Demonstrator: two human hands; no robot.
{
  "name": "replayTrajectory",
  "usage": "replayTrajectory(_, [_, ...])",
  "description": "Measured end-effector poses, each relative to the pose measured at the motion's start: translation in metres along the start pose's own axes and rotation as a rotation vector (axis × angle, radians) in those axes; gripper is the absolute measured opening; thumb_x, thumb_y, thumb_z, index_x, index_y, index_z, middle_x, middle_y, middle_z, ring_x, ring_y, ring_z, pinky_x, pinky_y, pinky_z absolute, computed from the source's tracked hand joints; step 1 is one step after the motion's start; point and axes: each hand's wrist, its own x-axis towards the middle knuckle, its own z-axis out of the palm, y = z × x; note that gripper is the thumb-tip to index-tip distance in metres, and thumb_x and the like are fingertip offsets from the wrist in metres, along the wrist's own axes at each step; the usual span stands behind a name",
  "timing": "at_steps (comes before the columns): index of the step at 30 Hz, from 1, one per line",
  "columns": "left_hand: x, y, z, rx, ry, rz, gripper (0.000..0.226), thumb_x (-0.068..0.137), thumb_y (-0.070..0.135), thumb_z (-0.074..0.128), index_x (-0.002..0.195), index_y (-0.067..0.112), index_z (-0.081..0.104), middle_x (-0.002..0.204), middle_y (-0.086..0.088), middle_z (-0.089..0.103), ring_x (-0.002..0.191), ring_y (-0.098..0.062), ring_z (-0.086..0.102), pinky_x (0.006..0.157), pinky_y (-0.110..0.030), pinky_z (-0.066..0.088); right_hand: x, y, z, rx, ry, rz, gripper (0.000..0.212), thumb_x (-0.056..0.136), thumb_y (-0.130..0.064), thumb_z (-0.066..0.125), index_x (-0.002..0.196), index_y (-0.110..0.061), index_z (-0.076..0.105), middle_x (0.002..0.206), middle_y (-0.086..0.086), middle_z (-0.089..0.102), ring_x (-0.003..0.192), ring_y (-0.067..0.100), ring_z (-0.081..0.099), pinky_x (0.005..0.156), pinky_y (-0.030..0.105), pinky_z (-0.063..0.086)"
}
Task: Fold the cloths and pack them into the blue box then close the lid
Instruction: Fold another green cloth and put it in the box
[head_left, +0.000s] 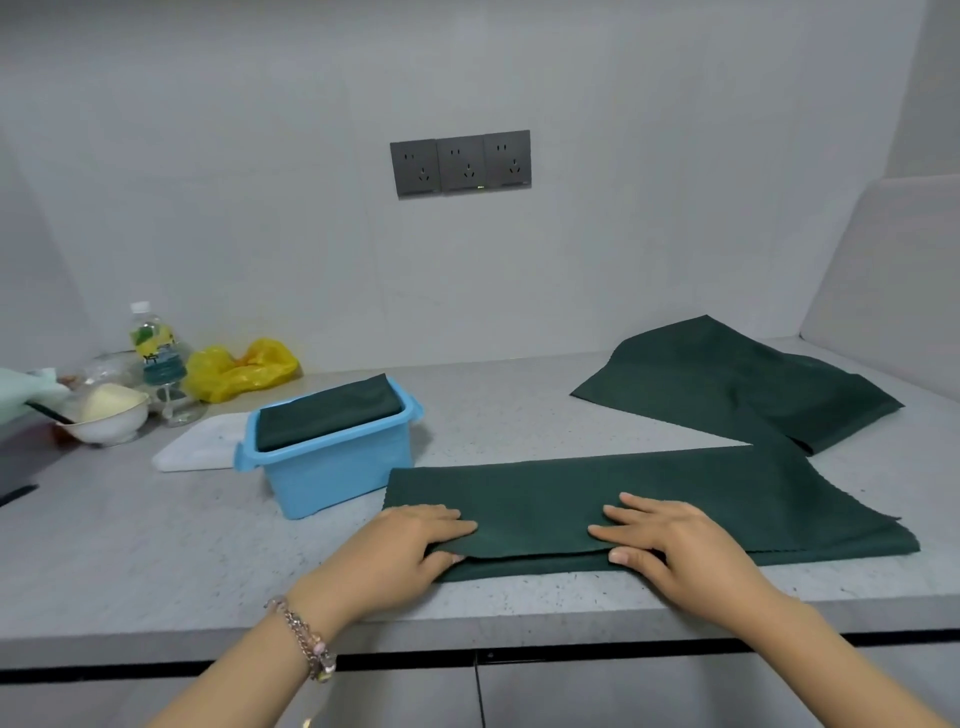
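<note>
Long cloth (649, 499) lay flat right of box (332, 457), near counter (156, 545) edge, so I could fold it. Left hand (400, 551) and right hand (675, 540) pinched its near edge, fingers straight on top, thumbs under, likely to hold fold neat. Box already full with folded cloths (330, 415). Spare cloth (737, 384) far right of box. Lid (202, 441) lay behind box.

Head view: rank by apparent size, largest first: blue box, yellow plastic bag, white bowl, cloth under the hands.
1. Cloth under the hands
2. Blue box
3. Yellow plastic bag and white bowl: look alike in size, and the bag sits farther back, so unranked.
</note>
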Motion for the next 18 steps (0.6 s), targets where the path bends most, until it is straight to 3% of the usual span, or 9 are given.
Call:
replayTrajectory(5, [-0.010, 0.003, 0.013, -0.014, -0.068, 0.034, 0.046, 0.100, 0.040, 0.032, 0.146, 0.042, 0.022, 0.156, 0.014, 0.017, 0.143, 0.000, 0.008, 0.117, -0.027, -0.002, -0.007, -0.005, 0.008, -0.067, -0.074, 0.049, 0.037, 0.097, -0.049, 0.034, 0.133, -0.049, 0.041, 0.146, -0.020, 0.034, 0.140, -0.002, 0.019, 0.112, 0.018, 0.013])
replayTrajectory(10, [-0.015, 0.005, 0.019, -0.076, -0.089, 0.026, 0.045, 0.102, 0.036, 0.027, 0.147, 0.039, 0.020, 0.156, 0.013, 0.016, 0.143, 0.000, 0.007, 0.119, -0.027, 0.002, -0.010, -0.010, 0.007, -0.126, -0.051, 0.065, 0.038, 0.097, -0.050, 0.032, 0.134, -0.050, 0.038, 0.149, -0.020, 0.029, 0.141, 0.000, 0.016, 0.111, 0.018, 0.011])
replayTrajectory(18, [-0.015, 0.002, 0.021, 0.055, -0.007, 0.013, 0.046, 0.103, 0.034, 0.022, 0.148, 0.040, 0.016, 0.157, 0.012, 0.012, 0.144, -0.002, 0.003, 0.116, -0.030, -0.007, -0.007, -0.017, 0.006, -0.123, -0.028, 0.084, 0.038, 0.098, -0.047, 0.031, 0.136, -0.048, 0.037, 0.149, -0.019, 0.029, 0.142, 0.001, 0.016, 0.111, 0.017, 0.010])
